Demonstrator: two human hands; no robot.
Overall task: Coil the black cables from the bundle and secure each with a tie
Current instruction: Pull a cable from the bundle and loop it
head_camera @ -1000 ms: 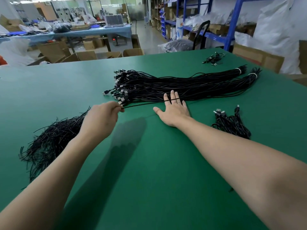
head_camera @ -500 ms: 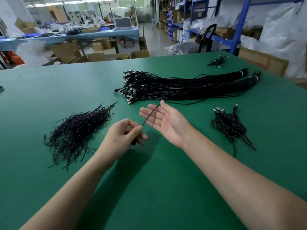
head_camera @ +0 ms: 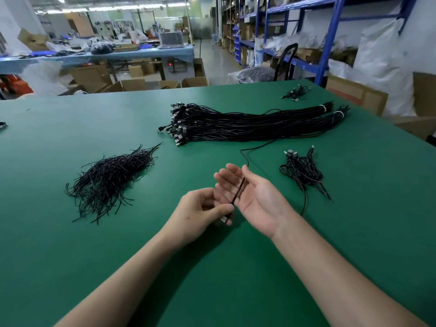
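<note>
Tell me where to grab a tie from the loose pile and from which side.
Pinch a stray strand at the tie pile's near edge, coming from the front with the left hand: single ends splay out flat there, clear of the tangled middle. The right hand lies open under the cable.

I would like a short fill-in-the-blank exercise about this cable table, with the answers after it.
1. The left hand pinches one end of a black ____.
2. The right hand is held with its palm facing ____.
3. The pile of ties lies to the ____ of both hands.
4. The table is covered in ____.

Answers: cable; up; left; green
</note>
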